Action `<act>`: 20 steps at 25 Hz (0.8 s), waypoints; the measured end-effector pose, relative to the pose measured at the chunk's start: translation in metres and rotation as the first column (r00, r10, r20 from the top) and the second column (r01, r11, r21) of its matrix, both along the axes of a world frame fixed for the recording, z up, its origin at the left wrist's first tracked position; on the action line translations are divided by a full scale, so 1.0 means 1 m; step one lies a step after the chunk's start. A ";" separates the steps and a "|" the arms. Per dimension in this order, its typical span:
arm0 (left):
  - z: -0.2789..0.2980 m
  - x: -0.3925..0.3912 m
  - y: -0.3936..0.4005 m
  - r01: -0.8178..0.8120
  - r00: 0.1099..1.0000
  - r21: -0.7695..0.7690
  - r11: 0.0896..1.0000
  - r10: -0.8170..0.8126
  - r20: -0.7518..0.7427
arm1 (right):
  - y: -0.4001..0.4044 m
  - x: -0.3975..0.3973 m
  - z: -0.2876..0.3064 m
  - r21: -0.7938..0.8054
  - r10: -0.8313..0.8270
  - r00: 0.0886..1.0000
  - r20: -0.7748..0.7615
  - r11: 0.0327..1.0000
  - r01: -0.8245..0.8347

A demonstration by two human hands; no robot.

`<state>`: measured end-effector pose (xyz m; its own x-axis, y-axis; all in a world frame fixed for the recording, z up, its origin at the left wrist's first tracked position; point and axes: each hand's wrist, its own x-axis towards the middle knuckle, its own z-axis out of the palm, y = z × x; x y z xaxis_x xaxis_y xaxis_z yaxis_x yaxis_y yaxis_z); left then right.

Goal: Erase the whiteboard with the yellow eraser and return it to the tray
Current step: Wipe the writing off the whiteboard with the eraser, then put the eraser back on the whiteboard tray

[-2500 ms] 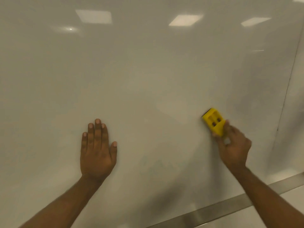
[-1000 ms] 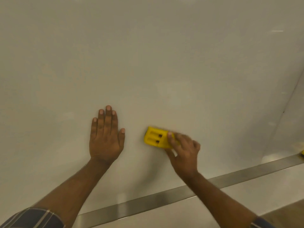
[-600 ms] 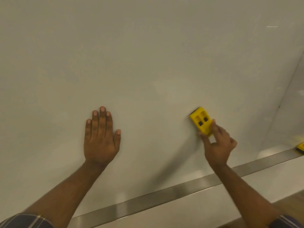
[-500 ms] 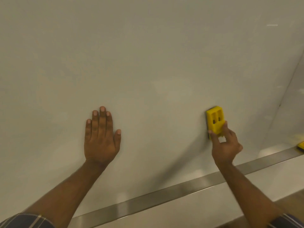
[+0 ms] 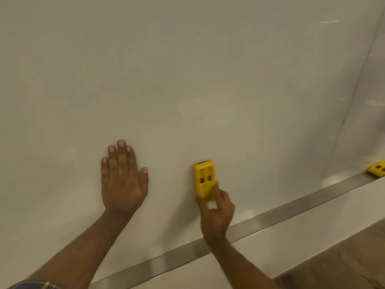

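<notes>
The right hand [image 5: 216, 213], pinching the yellow eraser [image 5: 204, 181], has swept back leftward toward the flat, spread left hand [image 5: 121, 184] on the whiteboard [image 5: 187, 69]; wiping continues.

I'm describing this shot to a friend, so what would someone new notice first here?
The bright yellow eraser stands out, held upright against the pale whiteboard by the right hand near the lower middle. To its left, the left hand lies flat on the board, fingers straight. A second yellow eraser rests on the metal tray at the far right edge.
</notes>
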<state>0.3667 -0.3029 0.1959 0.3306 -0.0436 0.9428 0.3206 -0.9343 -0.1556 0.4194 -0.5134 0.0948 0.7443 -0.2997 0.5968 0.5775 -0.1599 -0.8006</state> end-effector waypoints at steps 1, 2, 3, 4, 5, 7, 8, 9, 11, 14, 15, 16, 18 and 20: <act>0.000 0.000 0.001 -0.001 1.000 0.012 1.000 0.001 0.006 | 0.003 -0.005 -0.003 -0.154 0.001 0.997 0.072 0.988 0.010; -0.001 0.000 0.002 0.003 1.000 0.019 1.000 -0.004 0.008 | 0.001 -0.005 -0.008 -0.310 -0.005 0.988 0.153 0.949 0.053; -0.001 0.000 0.002 0.013 1.000 0.027 1.000 -0.013 0.006 | -0.008 -0.002 -0.014 -0.446 -0.004 0.972 0.234 0.888 0.111; -0.002 0.000 0.002 0.023 1.000 0.038 0.999 -0.023 0.006 | -0.021 0.003 -0.019 -0.540 0.002 0.955 0.298 0.825 0.167; -0.003 -0.001 0.002 0.031 0.999 0.048 0.998 -0.031 0.006 | -0.036 0.009 -0.023 -0.585 -0.006 0.945 0.328 0.784 0.208; -0.004 0.000 0.003 0.043 0.999 0.053 0.998 -0.043 0.002 | -0.065 0.026 -0.022 -0.559 -0.107 0.956 0.275 0.791 0.249; -0.004 0.001 0.003 0.044 0.999 0.050 0.998 -0.044 0.000 | -0.075 0.033 -0.017 -0.504 -0.169 0.963 0.209 0.825 0.255; -0.003 0.002 0.004 0.043 0.999 0.050 0.998 -0.043 -0.001 | -0.080 0.039 -0.010 -0.429 -0.212 0.968 0.134 0.868 0.250; -0.004 0.004 0.005 0.035 0.999 0.058 0.998 -0.035 -0.006 | -0.077 0.043 0.007 -0.229 -0.234 0.972 0.010 0.946 0.230; -0.008 0.005 0.005 0.028 0.999 0.063 0.998 -0.027 -0.027 | -0.051 0.036 0.031 -0.003 -0.211 0.976 -0.057 0.977 0.211; -0.009 0.005 0.004 0.033 0.999 0.062 0.998 -0.031 -0.029 | -0.039 0.032 0.039 0.018 -0.203 0.978 -0.048 0.979 0.204; -0.009 0.005 0.004 0.039 0.999 0.060 0.997 -0.037 -0.029 | -0.026 0.027 0.049 0.015 -0.185 0.982 -0.020 0.982 0.186; -0.009 0.002 0.004 0.065 0.997 0.046 0.997 -0.063 -0.045 | 0.004 0.011 0.068 -0.058 -0.132 0.988 0.084 0.989 0.137; -0.008 -0.004 0.005 0.116 0.990 0.034 0.993 -0.113 -0.079 | 0.030 -0.010 0.081 -0.215 -0.049 0.979 0.200 0.972 0.093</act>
